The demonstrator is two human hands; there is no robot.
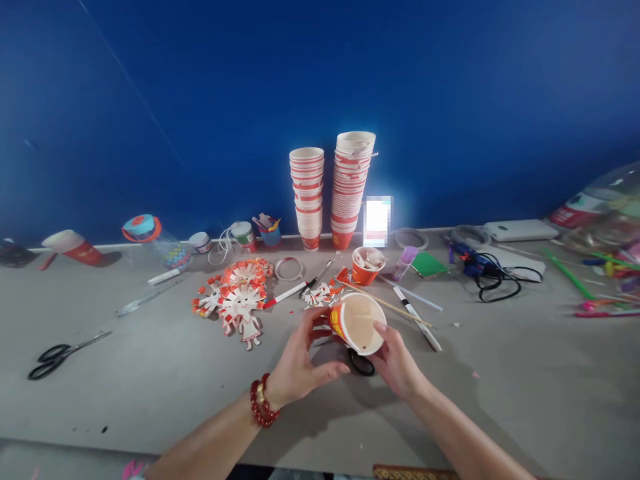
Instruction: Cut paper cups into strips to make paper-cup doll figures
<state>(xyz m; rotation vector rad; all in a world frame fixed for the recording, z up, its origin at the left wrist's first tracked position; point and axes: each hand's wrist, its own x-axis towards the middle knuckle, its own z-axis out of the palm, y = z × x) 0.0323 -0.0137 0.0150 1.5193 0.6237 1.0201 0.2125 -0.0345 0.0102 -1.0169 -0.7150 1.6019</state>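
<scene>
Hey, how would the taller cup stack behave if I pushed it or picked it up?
The taller cup stack would probably tip easily: it is tall, narrow at the foot and seems to lean. It is likely light for its size, since the cups look like thin paper. Lifted near the top, it might separate, as the cups appear merely nested.

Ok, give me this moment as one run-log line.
left hand: thumb spread, fingers at paper cup | right hand: holds cup at rim | cup: tilted, mouth toward camera | beyond: cup of white scraps
</scene>
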